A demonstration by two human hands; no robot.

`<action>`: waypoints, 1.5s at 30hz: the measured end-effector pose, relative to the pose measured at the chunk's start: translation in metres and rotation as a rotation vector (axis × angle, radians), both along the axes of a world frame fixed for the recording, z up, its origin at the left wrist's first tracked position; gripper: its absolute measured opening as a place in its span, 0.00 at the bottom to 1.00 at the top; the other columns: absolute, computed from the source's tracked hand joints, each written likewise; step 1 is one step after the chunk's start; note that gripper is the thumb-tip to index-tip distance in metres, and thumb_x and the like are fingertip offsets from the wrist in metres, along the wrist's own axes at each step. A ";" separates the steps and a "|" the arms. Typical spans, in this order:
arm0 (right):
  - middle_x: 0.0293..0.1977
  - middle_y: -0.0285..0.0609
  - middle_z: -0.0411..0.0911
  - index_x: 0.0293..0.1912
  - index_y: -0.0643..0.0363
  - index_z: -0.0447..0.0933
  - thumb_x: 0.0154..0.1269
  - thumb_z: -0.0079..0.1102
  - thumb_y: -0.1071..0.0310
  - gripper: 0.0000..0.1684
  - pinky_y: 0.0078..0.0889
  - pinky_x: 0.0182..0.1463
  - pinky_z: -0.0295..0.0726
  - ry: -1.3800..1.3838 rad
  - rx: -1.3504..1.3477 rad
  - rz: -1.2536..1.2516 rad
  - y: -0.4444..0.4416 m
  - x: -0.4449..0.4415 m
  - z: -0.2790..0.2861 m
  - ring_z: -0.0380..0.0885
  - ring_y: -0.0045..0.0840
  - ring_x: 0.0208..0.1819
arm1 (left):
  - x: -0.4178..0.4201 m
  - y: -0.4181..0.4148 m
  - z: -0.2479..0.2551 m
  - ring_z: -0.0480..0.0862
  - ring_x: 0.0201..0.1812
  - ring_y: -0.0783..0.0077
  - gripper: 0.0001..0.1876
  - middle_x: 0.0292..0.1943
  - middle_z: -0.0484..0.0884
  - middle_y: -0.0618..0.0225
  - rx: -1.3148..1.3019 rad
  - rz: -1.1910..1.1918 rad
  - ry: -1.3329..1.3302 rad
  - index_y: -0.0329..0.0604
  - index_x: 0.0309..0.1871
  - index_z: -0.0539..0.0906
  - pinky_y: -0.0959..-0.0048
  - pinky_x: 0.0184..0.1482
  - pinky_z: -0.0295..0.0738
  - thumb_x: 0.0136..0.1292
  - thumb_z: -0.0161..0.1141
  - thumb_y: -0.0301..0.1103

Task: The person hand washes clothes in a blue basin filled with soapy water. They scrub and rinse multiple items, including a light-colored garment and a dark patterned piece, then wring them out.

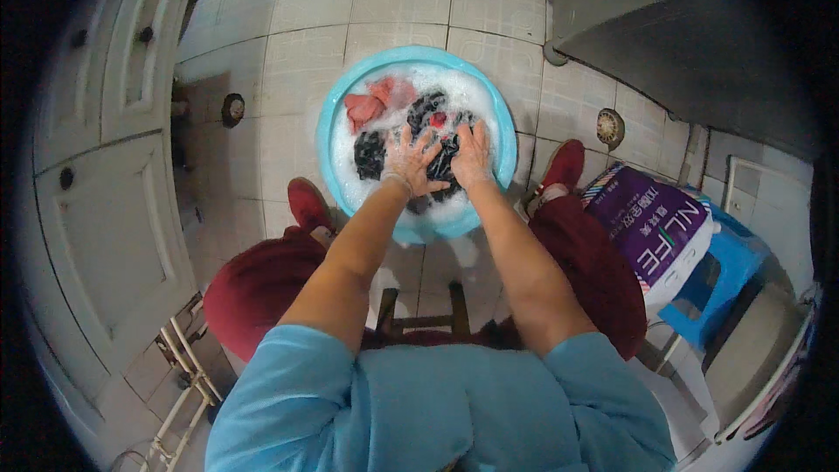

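Observation:
A round light-blue plastic basin (331, 164) stands on the floor, filled with white suds (465, 82). Dark wet cloth (370, 154) lies in the foam under and around both hands, with a small red patch on it. At the basin's upper left a salmon-pink cloth (364, 108) pokes out of the suds. My left hand (414, 160) rests on the dark cloth with its fingers spread. On the right side of the same cloth is my right hand (472, 154), its fingers bent and their tips partly lost in foam, so its hold is unclear.
White cabinets (98, 229) run along the left. At the right, a purple detergent bag (645, 226) leans by a blue plastic stool (741, 249). A dark grey appliance or cabinet (668, 33) stands at the upper right. Round floor fittings (233, 109) sit in the tiles. My red shoes flank the basin.

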State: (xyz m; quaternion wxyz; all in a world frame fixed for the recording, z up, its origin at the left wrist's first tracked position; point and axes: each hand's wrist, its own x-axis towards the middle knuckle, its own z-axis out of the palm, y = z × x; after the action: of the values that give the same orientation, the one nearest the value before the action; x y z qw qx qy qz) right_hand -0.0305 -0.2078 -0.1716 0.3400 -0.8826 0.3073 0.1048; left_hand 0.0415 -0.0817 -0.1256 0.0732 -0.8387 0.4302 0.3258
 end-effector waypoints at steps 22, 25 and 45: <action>0.57 0.55 0.67 0.54 0.58 0.72 0.62 0.44 0.59 0.23 0.45 0.62 0.64 0.355 -0.061 0.384 -0.008 0.041 0.061 0.67 0.46 0.58 | 0.015 -0.019 -0.016 0.81 0.46 0.58 0.26 0.42 0.83 0.58 -0.359 0.830 0.390 0.40 0.51 0.77 0.61 0.49 0.74 0.57 0.53 0.51; 0.49 0.58 0.71 0.51 0.65 0.70 0.60 0.49 0.58 0.24 0.45 0.56 0.68 -0.228 0.011 -0.079 0.033 0.027 0.093 0.70 0.51 0.51 | 0.002 -0.023 0.026 0.81 0.40 0.58 0.22 0.40 0.83 0.61 -0.804 1.518 1.567 0.42 0.48 0.78 0.60 0.45 0.75 0.62 0.49 0.50; 0.38 0.53 0.80 0.38 0.61 0.78 0.53 0.52 0.71 0.12 0.36 0.50 0.75 -0.890 0.434 -0.456 0.054 0.019 0.181 0.78 0.39 0.44 | -0.019 -0.004 0.145 0.79 0.46 0.60 0.16 0.43 0.80 0.60 -1.452 1.620 1.297 0.41 0.45 0.77 0.62 0.53 0.72 0.64 0.42 0.38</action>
State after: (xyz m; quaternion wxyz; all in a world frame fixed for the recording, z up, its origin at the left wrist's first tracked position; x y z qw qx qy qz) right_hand -0.0114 -0.1539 0.0091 0.6257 -0.6623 0.2889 -0.2941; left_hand 0.0221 -0.0859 0.0192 -0.8458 -0.3949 -0.1686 0.3166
